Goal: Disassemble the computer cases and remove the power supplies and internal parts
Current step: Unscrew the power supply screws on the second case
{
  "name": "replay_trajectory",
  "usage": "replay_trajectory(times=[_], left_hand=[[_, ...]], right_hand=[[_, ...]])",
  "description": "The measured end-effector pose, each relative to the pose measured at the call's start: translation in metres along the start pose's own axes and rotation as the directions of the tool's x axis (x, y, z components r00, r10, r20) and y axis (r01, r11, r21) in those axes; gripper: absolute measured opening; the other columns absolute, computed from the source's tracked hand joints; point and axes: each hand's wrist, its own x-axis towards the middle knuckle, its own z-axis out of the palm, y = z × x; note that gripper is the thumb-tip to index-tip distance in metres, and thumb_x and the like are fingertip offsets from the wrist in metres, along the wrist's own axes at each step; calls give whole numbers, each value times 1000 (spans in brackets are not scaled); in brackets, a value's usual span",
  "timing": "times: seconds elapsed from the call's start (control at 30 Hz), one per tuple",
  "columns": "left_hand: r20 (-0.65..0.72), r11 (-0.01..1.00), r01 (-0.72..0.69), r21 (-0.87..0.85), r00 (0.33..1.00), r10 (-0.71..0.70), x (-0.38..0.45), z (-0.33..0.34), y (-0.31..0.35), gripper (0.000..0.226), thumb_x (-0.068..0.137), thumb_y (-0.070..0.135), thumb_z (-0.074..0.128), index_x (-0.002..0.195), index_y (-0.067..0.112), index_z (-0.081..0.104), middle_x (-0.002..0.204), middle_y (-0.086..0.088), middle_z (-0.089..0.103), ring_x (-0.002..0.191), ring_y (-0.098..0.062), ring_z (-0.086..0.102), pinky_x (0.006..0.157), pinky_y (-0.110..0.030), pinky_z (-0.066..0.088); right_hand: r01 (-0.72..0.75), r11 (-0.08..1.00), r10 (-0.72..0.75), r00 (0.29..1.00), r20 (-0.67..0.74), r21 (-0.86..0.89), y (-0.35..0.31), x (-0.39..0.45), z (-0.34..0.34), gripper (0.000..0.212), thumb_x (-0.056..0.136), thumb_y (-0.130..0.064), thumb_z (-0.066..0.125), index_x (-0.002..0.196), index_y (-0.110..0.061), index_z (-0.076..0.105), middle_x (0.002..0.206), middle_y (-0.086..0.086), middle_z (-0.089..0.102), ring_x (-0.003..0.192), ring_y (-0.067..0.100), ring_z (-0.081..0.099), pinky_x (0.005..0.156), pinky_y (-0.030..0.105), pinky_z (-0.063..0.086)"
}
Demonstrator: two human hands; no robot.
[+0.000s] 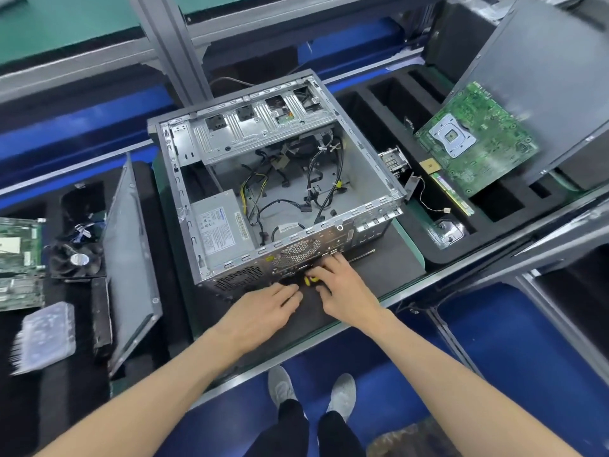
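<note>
Step, judged: freeing the power supply (224,230), seated in the near-left corner of the open computer case (273,179) on the bench mat. Next: seat driver on a rear-panel screw.
Right hand (342,285): curled round yellow-handled screwdriver (311,280).
Left hand (273,303): fingers extended, touching the tool; grip unclear.

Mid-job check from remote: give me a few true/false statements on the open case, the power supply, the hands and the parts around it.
1. The power supply is out of the computer case. False: it sits inside, near-left corner.
2. Both hands, left hand and right hand, are at the case's near panel. True.
3. A green motherboard lies right of the case. True.
4. The side panel covers the case. False: it leans at the left, removed.
</note>
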Motion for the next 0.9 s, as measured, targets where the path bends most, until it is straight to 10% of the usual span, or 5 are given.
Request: replay_trajectory(times=[0.13, 0.57, 0.9], left_hand=[[70, 988, 140, -65, 988, -136, -4, 16, 6, 56, 54, 7, 95, 106, 2, 76, 112, -13, 74, 90, -26, 73, 62, -30, 61], [63, 950, 279, -139, 960, -273, 7, 22, 5, 35, 59, -15, 78, 90, 0, 70, 93, -17, 68, 79, -38, 67, 64, -41, 58], [75, 936, 322, -139, 946, -314, 19, 24, 12, 41, 64, -5, 85, 100, 5, 68, 97, -11, 65, 86, -31, 64, 64, -41, 57]], right_hand=[[57, 992, -56, 998, 14, -109, 1, 5, -1, 31, 77, 5, 74, 106, -5, 67, 109, 15, 64, 109, 36, 56, 103, 48, 48], [52, 984, -39, 996, 78, -168, 23, -10, -30, 24, 68, 0, 57, 91, -5, 61, 93, 8, 57, 88, 28, 47, 79, 36, 46], [-298, 909, 276, 954, -115, -290, -10, 14, -7, 18, 86, -21, 75, 85, -4, 74, 85, 18, 70, 85, 38, 64, 78, 47, 52]])
